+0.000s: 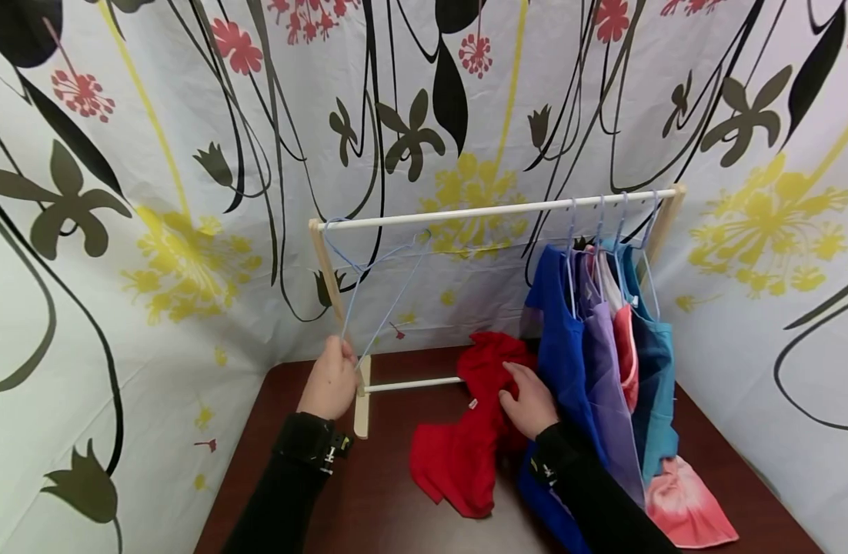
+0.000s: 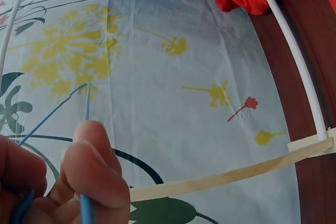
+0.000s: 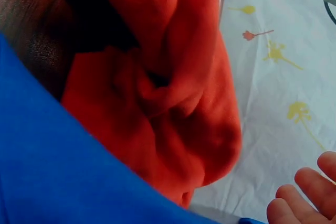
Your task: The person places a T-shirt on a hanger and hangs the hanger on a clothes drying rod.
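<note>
My left hand [image 1: 330, 378] pinches a blue wire hanger [image 2: 87, 100] between thumb and fingers, in front of the rack's left post. No garment hangs on that hanger. A crumpled red garment [image 1: 465, 454] with a small white tag lies on the table, its upper part bunched against the rack's lower bar. Over its right side in the head view is my right hand [image 1: 531, 402], fingers extended and slightly apart. In the right wrist view, those fingertips [image 3: 307, 187] stand to the right of the red cloth, apart from it.
A rack with a white top rod [image 1: 465, 213] stands on the dark brown table [image 1: 368, 492]. Blue [image 1: 559, 323], purple [image 1: 607, 377] and teal [image 1: 654, 362] garments hang at its right end, close to my right forearm. Flower-printed cloth [image 1: 209, 323] surrounds the table.
</note>
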The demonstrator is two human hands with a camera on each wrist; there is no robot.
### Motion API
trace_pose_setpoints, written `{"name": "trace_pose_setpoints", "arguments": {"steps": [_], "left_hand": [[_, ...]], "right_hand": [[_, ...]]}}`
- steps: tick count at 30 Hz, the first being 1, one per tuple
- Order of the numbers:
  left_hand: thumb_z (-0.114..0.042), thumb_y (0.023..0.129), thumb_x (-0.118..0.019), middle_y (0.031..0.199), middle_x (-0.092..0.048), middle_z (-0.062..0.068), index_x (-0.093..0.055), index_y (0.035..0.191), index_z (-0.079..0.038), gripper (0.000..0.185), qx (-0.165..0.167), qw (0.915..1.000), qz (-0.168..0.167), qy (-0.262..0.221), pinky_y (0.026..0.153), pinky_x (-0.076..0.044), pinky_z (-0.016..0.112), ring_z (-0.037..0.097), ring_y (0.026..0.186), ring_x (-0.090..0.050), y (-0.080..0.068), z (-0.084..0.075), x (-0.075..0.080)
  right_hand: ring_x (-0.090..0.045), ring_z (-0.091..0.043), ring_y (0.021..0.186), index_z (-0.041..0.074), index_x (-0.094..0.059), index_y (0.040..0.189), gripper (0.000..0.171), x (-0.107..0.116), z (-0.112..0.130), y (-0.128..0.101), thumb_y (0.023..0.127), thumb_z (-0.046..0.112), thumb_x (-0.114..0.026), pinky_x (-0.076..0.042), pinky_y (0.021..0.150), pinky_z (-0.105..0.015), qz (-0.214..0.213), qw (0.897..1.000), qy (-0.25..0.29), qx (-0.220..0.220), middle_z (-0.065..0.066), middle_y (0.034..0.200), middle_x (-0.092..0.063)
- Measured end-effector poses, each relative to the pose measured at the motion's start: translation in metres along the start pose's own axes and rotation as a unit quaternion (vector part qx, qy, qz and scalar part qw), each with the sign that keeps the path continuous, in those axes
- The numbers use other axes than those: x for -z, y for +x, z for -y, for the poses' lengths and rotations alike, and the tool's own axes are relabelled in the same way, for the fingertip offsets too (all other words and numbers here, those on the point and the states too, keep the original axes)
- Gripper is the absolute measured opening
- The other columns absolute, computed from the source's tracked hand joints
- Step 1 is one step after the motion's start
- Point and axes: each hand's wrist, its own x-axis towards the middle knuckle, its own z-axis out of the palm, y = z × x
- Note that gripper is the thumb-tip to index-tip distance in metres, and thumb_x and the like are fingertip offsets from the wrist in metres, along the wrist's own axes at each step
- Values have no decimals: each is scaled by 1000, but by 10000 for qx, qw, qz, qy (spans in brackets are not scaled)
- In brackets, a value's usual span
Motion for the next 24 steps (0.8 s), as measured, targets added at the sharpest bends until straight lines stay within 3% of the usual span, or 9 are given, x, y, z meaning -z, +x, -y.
{"name": "trace_pose_setpoints", "arguments": {"steps": [6, 10, 18, 24], "left_hand": [[-8, 105, -33, 101, -59, 14, -43, 111, -8, 11, 129, 9998, -143, 49, 75, -48, 43, 26, 84, -63, 0, -1, 4], [-11, 106, -36, 102, -59, 13, -44, 110, -8, 10, 221, 9996, -115, 141, 74, -47, 43, 26, 86, -60, -10, -1, 1], [-12, 101, -45, 92, -56, 3, -51, 104, -12, 6, 364, 9979, 149, 510, 70, -44, 39, 19, 75, -53, -45, 21, -35], [-14, 101, -50, 83, -51, 0, -52, 101, -11, 4, 457, 9962, 484, 568, 61, -41, 35, 17, 65, -48, -66, 36, -57]], "right_hand": [[-48, -38, 134, 1, -50, 146, 55, -4, 1, 3, 94, 12, -66, -37, 109, -53, 138, 9998, -104, -50, -21, 148, -49], [-49, -37, 133, 3, -51, 146, 55, -6, 3, 7, 95, 14, -65, -38, 108, -53, 250, 9995, -120, -146, -20, 148, -49], [-50, -35, 132, 5, -51, 146, 52, -20, 10, 30, 97, 16, -61, -39, 108, -51, 581, 9973, -371, -271, -18, 145, -52], [-54, -33, 128, 2, -54, 143, 49, -40, 10, 55, 95, 12, -62, -41, 106, -49, 968, 9926, -737, 21, -18, 140, -56]]}}
